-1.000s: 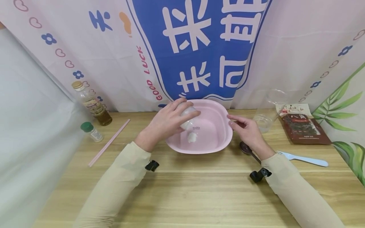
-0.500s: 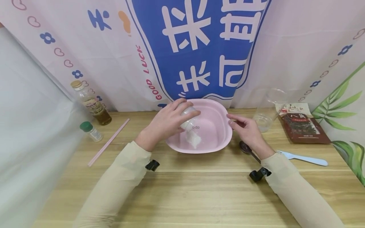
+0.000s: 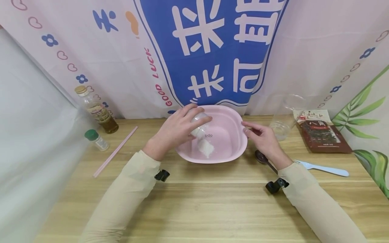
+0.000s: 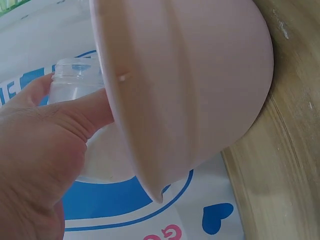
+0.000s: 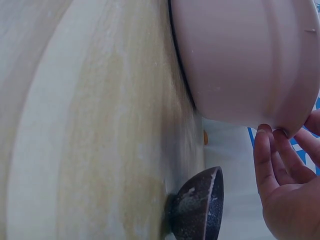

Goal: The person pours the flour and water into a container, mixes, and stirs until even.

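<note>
And it's the jar (image 3: 199, 129) at the heart of it, clear and tilted over the left part of the basin (image 3: 228, 133), with white powder (image 3: 206, 149) lying on the pink floor just below. The left hand (image 3: 175, 129) has its fingers and thumb wrapped round that jar, covering much of it in the head view; the left wrist view picks out a threaded neck and something white inside. Over on the other side, the right hand (image 3: 262, 141) pinches the basin's right rim between thumb and fingers, a narrow hold, and the right wrist view shows fingertips up against the edge. The basin stands on the wooden table (image 3: 212, 206), dark lettering on its floor.

Just beside the right hand, there's a dark spoon (image 3: 261, 157), bowl near the basin, part of its handle hidden by the wrist. Right of that lies a pale blue fork (image 3: 326, 169), and behind it the clear cup (image 3: 281, 119) stands next to a brown packet (image 3: 325, 136). Out to the left, well apart from the basin, pink chopsticks (image 3: 115, 152) lie at a slant, then a green-capped shaker (image 3: 99, 141) and an oil bottle (image 3: 103, 116) with a tan cap. A printed cloth (image 3: 206, 44) hangs behind everything, big white characters on its blue panel.
</note>
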`<action>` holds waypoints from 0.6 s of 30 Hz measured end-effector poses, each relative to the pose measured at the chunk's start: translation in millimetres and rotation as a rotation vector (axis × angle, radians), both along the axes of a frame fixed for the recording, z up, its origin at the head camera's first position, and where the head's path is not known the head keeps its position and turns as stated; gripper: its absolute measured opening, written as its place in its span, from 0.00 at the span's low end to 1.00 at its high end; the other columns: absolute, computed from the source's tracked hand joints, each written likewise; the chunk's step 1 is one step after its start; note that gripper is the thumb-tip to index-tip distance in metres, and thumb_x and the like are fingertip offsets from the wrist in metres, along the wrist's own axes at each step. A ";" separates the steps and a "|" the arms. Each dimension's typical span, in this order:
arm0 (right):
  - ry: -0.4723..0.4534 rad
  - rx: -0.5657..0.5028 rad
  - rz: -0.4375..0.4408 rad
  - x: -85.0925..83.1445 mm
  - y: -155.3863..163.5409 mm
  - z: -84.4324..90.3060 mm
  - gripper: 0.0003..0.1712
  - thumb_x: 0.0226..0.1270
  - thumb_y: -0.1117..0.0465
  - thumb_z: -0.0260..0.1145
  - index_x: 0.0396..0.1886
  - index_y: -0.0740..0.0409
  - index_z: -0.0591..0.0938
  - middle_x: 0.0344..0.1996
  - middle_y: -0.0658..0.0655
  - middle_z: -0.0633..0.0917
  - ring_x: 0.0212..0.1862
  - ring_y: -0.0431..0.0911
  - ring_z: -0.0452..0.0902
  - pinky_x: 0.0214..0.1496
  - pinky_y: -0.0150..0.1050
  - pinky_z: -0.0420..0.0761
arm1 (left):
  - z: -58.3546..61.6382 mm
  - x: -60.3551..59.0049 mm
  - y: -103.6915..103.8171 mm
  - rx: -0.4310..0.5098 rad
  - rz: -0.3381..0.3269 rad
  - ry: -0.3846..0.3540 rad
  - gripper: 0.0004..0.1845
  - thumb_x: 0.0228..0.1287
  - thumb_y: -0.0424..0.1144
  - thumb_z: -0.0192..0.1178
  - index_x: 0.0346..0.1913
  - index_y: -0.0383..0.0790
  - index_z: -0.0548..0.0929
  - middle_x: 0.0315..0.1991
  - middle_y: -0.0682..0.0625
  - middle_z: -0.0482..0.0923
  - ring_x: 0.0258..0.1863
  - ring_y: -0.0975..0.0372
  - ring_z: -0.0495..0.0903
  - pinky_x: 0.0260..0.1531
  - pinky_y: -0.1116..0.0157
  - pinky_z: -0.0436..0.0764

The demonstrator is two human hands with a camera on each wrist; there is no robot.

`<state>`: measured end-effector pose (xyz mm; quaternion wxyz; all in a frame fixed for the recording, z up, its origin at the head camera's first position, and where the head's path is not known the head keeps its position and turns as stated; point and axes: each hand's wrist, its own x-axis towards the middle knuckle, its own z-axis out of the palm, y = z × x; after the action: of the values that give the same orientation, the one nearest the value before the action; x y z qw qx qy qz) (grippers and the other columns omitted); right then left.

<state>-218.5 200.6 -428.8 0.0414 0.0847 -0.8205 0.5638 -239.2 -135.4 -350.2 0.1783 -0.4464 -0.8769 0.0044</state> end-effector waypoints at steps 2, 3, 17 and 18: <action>-0.002 -0.004 0.002 0.0 -0.2 0.1 0.22 0.82 0.60 0.66 0.69 0.65 0.83 0.65 0.70 0.85 0.44 0.24 0.83 0.48 0.19 0.84 | -0.2 -0.7 -1.2 0.035 0.006 -0.035 0.45 0.57 0.45 0.85 0.76 0.56 0.75 0.76 0.46 0.73 0.78 0.46 0.67 0.79 0.47 0.74; -0.003 -0.004 0.002 0.0 -0.3 0.2 0.22 0.82 0.60 0.66 0.69 0.65 0.83 0.65 0.70 0.85 0.44 0.24 0.83 0.48 0.19 0.84 | -0.2 -1.1 -1.9 0.057 0.010 -0.057 0.45 0.56 0.45 0.85 0.76 0.55 0.74 0.76 0.46 0.73 0.78 0.46 0.67 0.80 0.47 0.73; -0.003 -0.016 0.009 -0.1 -0.7 0.4 0.22 0.82 0.60 0.66 0.68 0.65 0.83 0.65 0.70 0.85 0.44 0.26 0.84 0.49 0.22 0.86 | -0.9 -5.5 -21.4 0.315 0.076 -0.222 0.47 0.54 0.44 0.86 0.76 0.49 0.75 0.74 0.45 0.73 0.76 0.47 0.67 0.82 0.44 0.67; -0.004 -0.014 0.006 0.1 -0.7 0.4 0.22 0.82 0.59 0.66 0.68 0.65 0.84 0.65 0.70 0.85 0.44 0.26 0.84 0.49 0.22 0.85 | -0.4 -5.5 -22.7 0.323 0.084 -0.227 0.47 0.54 0.44 0.86 0.76 0.49 0.75 0.75 0.45 0.73 0.76 0.47 0.67 0.82 0.44 0.67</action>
<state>-218.4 199.9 -428.4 0.0386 0.0859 -0.8163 0.5699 -244.7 -158.1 -350.6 0.1473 -0.3728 -0.8985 -0.1791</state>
